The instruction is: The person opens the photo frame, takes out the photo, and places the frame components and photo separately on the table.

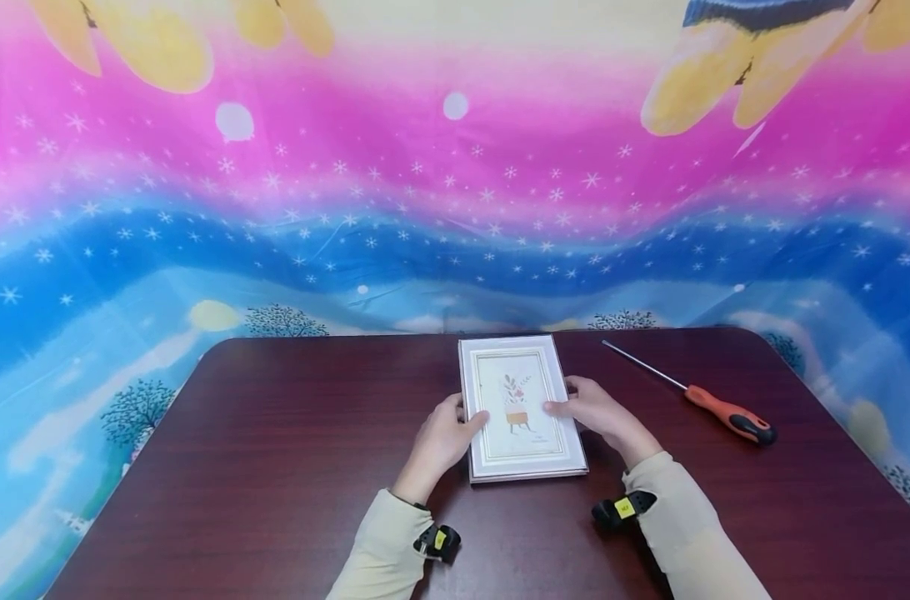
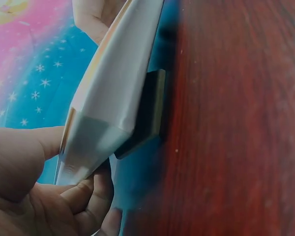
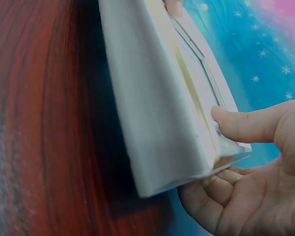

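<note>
A white picture frame (image 1: 517,400) with a drawing of a potted plant on legs is held above the table's middle, face up and a little tilted. My left hand (image 1: 442,435) grips its left edge, thumb on the front and fingers curled underneath. On the opposite edge my right hand (image 1: 603,414) holds it the same way, its thumb (image 3: 246,123) lying over the front border. A dark flap (image 2: 150,110) juts from the frame's back in the left wrist view. Most of the back is hidden.
A screwdriver (image 1: 728,412) with an orange and black handle lies on the right of the dark red wooden table (image 1: 290,450), its tip toward the back edge. Behind the table hangs a colourful cloth (image 1: 395,183) with snowflakes.
</note>
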A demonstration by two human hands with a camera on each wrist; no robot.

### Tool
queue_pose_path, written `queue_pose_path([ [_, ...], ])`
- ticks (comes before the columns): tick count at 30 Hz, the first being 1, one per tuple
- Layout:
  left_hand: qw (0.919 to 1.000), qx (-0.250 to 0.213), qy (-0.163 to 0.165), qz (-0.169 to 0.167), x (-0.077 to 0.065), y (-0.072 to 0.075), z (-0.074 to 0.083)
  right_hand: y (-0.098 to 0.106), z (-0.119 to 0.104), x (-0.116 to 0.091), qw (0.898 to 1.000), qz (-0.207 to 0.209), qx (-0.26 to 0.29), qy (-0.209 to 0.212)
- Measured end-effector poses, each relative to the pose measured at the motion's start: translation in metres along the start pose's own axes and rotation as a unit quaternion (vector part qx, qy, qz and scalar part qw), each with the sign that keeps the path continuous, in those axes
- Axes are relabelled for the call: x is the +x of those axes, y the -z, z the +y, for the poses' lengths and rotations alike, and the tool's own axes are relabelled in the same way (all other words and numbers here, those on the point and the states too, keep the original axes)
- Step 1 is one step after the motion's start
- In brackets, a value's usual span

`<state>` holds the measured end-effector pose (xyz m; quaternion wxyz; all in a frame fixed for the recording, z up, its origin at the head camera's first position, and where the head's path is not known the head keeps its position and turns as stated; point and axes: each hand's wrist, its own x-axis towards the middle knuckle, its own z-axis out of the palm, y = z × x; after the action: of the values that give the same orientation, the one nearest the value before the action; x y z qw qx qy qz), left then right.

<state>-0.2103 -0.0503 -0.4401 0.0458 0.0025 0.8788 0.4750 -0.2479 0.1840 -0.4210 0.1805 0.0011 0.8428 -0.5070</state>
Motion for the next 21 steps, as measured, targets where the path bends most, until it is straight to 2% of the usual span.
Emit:
queue_pose_path([
  [6, 0.9996, -0.024, -0.012, -0.012, 0.0005, -0.0010, -0.0008, 0.0005, 0.0028, 0.0006, 1.000, -0.002, -0.006, -0.005],
  [11, 0.9994, -0.023, -0.024, -0.012, 0.0000, -0.0002, -0.0021, 0.0001, 0.0047, 0.0000, 1.000, -0.010, -0.016, 0.000],
  [17, 0.9994, -0.025, -0.023, -0.012, -0.0006, 0.0002, -0.0024, -0.0001, 0.0028, -0.0025, 1.000, -0.008, -0.019, 0.007],
  [21, 0.9994, -0.022, -0.024, -0.013, -0.0010, 0.0015, -0.0023, 0.0001, -0.0010, -0.0049, 0.999, -0.004, -0.042, 0.015],
])
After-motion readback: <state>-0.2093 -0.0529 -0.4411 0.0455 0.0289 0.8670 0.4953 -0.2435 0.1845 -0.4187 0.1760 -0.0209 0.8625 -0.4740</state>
